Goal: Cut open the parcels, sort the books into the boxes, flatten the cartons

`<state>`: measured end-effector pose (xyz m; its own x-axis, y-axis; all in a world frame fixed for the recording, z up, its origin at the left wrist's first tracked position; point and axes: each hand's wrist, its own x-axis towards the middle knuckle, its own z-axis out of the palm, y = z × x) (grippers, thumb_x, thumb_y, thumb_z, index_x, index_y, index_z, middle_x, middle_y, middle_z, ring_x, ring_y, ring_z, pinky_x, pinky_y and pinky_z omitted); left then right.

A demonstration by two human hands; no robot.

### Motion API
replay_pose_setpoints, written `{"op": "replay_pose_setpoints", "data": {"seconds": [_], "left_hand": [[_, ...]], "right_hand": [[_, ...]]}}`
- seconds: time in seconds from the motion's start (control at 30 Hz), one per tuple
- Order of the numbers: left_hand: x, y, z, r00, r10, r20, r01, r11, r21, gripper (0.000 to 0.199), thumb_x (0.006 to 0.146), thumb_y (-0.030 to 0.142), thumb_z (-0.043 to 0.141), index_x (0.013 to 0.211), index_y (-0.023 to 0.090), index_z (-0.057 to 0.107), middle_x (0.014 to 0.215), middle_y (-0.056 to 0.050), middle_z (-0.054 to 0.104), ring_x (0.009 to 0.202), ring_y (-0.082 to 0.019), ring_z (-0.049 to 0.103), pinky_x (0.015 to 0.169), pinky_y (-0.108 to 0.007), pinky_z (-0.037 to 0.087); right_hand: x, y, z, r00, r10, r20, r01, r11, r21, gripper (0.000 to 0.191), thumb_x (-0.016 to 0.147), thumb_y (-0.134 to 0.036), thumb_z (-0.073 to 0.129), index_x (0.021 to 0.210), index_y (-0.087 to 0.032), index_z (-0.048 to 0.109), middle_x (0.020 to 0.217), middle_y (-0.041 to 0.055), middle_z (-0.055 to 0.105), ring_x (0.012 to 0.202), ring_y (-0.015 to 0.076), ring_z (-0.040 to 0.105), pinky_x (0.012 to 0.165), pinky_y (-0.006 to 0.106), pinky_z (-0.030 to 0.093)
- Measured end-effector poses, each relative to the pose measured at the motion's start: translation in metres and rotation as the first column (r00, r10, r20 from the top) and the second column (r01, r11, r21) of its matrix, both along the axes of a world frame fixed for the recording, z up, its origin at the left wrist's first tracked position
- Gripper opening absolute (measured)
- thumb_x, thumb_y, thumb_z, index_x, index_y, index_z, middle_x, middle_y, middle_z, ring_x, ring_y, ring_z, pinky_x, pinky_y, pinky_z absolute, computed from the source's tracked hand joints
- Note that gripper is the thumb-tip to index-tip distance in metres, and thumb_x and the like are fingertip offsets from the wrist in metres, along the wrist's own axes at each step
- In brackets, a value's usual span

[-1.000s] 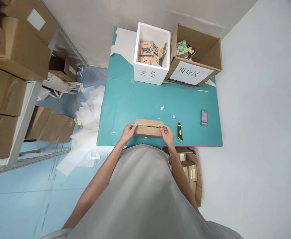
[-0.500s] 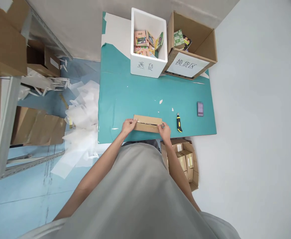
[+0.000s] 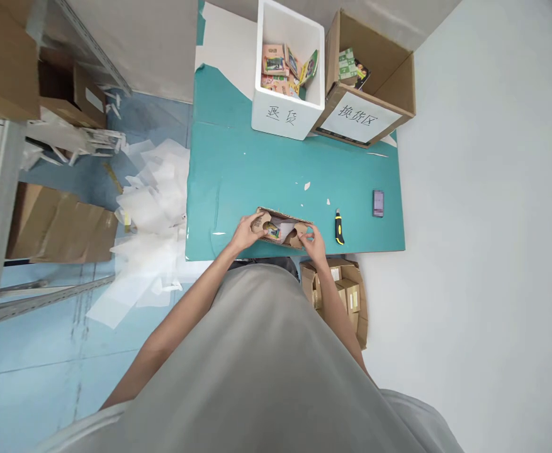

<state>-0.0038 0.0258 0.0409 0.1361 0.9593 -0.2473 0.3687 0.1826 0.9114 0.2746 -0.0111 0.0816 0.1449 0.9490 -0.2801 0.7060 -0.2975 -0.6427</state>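
A small cardboard box (image 3: 282, 217) lies open near the front edge of the green table, its inner flaps showing at both ends. Inside it are a colourful item (image 3: 273, 232) and some whitish wrapping (image 3: 286, 230). My left hand (image 3: 247, 233) grips the left end flap between thumb and fingers. At the right end, my right hand (image 3: 314, 242) pinches the other flap. A black and yellow utility knife (image 3: 338, 228) rests to the right of my right hand.
At the back of the table (image 3: 238, 163) stand a white foam bin (image 3: 280, 118) and a cardboard carton (image 3: 358, 116), both holding booklets. A phone (image 3: 378, 203) lies at right. Below the edge is a carton of small boxes (image 3: 361, 302); white sheets (image 3: 150, 251) litter the floor at left.
The box top has come open and its contents now show. Both hands have moved from the closed box's ends onto the inner flaps. The view has shifted slightly.
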Motion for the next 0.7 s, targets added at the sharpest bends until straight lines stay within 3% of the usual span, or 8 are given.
{"op": "replay_pose_setpoints", "data": {"seconds": [0.1,0.2,0.33,0.43,0.53,0.63,0.7], "left_hand": [[-0.002,0.000,0.008,0.986,-0.134,-0.103,0.129,0.990,-0.048,0.104,0.072,0.041,0.090,0.165,0.025,0.047,0.141,-0.017,0.061,0.134,-0.037,0.058,0.115,-0.046,0.049],[0.002,0.006,0.023,0.923,-0.256,-0.287,0.228,0.965,-0.126,0.119,0.072,0.047,0.091,0.172,0.029,0.031,0.137,-0.019,0.058,0.123,-0.042,0.065,0.107,-0.049,0.052],[0.015,0.014,0.041,0.804,-0.336,-0.491,0.291,0.942,-0.168,0.115,0.081,0.039,0.083,0.175,0.032,0.017,0.132,-0.021,0.058,0.109,-0.043,0.072,0.095,-0.047,0.055],[0.017,0.019,0.045,0.779,-0.354,-0.518,0.319,0.934,-0.159,0.110,0.082,0.033,0.080,0.175,0.033,0.020,0.131,-0.020,0.060,0.111,-0.043,0.072,0.097,-0.047,0.055],[0.004,0.020,0.040,0.864,-0.335,-0.376,0.311,0.942,-0.125,0.107,0.078,0.034,0.079,0.173,0.030,0.029,0.131,-0.017,0.065,0.119,-0.041,0.069,0.102,-0.047,0.054],[-0.020,0.018,0.029,0.974,-0.225,-0.011,0.224,0.972,-0.076,0.106,0.075,0.033,0.075,0.172,0.024,0.033,0.144,-0.016,0.065,0.129,-0.035,0.065,0.104,-0.041,0.055],[-0.037,0.014,0.021,0.977,-0.106,0.185,0.124,0.988,-0.090,0.106,0.074,0.034,0.074,0.171,0.022,0.033,0.151,-0.017,0.062,0.134,-0.033,0.062,0.103,-0.040,0.056]], "right_hand": [[-0.011,0.002,0.005,0.993,0.054,0.104,-0.048,0.997,-0.060,0.066,0.098,-0.055,0.063,0.155,-0.024,0.053,0.099,0.0064,0.076,0.095,0.0279,0.071,0.091,0.039,0.054],[-0.025,0.011,0.009,0.952,0.125,0.278,-0.094,0.988,-0.123,0.081,0.094,-0.051,0.073,0.166,-0.027,0.043,0.116,0.0121,0.071,0.100,0.0297,0.070,0.093,0.040,0.052],[-0.041,0.024,0.014,0.871,0.214,0.442,-0.117,0.965,-0.236,0.099,0.090,-0.046,0.080,0.173,-0.034,0.027,0.134,0.0176,0.062,0.100,0.0311,0.071,0.091,0.039,0.051],[-0.042,0.029,0.018,0.853,0.261,0.451,-0.148,0.952,-0.269,0.098,0.092,-0.035,0.075,0.175,-0.031,0.023,0.133,0.0181,0.063,0.100,0.0301,0.069,0.090,0.037,0.051],[-0.026,0.028,0.019,0.901,0.271,0.339,-0.209,0.955,-0.209,0.092,0.089,-0.029,0.070,0.172,-0.027,0.033,0.120,0.0132,0.068,0.105,0.0294,0.065,0.091,0.036,0.052],[0.003,0.023,0.015,0.975,0.199,0.095,-0.190,0.977,-0.102,0.086,0.086,-0.029,0.065,0.168,-0.023,0.041,0.105,0.0073,0.070,0.096,0.0242,0.063,0.087,0.034,0.054],[0.022,0.019,0.009,0.987,0.129,-0.092,-0.135,0.990,-0.052,0.087,0.085,-0.030,0.061,0.169,-0.019,0.039,0.101,0.0054,0.069,0.087,0.0207,0.062,0.080,0.032,0.055]]}}
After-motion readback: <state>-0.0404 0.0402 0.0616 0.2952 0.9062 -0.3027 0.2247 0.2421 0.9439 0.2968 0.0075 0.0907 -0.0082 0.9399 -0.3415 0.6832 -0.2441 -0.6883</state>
